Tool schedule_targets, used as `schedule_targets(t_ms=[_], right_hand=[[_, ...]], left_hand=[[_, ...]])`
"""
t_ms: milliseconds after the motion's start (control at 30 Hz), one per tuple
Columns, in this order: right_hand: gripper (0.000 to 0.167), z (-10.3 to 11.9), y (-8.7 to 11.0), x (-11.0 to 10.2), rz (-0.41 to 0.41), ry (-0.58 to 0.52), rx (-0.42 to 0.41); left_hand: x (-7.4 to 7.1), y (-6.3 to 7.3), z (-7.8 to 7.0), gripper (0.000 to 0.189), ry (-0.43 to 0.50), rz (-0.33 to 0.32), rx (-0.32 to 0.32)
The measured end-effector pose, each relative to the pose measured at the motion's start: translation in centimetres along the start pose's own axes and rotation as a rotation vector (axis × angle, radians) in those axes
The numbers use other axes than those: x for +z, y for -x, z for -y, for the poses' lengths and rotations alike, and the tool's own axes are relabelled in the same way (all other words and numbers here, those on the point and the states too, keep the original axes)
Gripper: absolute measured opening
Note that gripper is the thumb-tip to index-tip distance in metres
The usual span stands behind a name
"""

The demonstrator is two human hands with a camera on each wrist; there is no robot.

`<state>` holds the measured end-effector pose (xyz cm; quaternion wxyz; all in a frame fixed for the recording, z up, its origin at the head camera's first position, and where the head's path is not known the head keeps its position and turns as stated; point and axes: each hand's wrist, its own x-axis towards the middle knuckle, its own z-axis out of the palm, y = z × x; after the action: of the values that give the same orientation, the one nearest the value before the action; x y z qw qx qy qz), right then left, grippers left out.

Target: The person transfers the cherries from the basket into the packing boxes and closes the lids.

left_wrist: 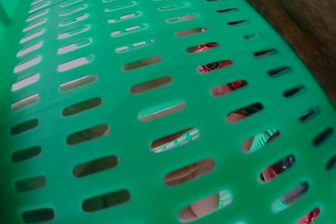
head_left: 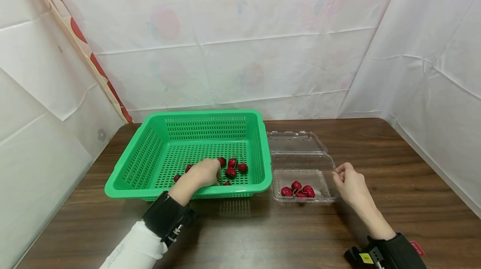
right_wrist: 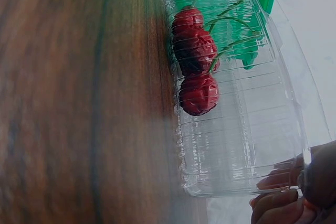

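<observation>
My left hand (head_left: 204,173) reaches over the near rim into a green plastic basket (head_left: 129,164), among several dark red cherries (head_left: 231,172) on its slotted floor. Its fingertips are hidden, so whether they hold a cherry does not show. In the left wrist view, the basket wall (left_wrist: 121,87) covers most of the hand. My right hand (head_left: 351,183) pinches the right rim of a clear plastic clamshell box (head_left: 319,175), whose lid lies back. Several wrinkled cherries (right_wrist: 199,95) with green stems lie inside the box, towards its near left part.
Basket and box stand side by side on a dark wood table (head_left: 240,235). The box's lid (head_left: 297,141) extends towards the back. White sheeting (head_left: 240,68) hangs behind and on both sides of the table.
</observation>
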<state>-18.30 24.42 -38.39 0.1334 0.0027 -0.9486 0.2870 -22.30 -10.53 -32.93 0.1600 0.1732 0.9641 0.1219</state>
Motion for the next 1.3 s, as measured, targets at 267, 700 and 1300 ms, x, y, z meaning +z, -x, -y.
schedule_targets(t_ms=[267,700,1300], right_hand=[[0.014,0.12,-0.02,-0.04,0.002,0.003,0.007],[0.014,0.03,0.04,0.06,-0.004,0.006,0.005],[0.013,0.11,0.02,-0.02,-0.008,0.003,0.001]], left_hand=[[-0.07,-0.14,0.04,0.016,-0.024,0.046,-0.009],[0.06,-0.46,-0.08,0.029,-0.050,0.103,-0.018],[-0.13,-0.03,-0.12,0.016,-0.004,-0.007,-0.014]])
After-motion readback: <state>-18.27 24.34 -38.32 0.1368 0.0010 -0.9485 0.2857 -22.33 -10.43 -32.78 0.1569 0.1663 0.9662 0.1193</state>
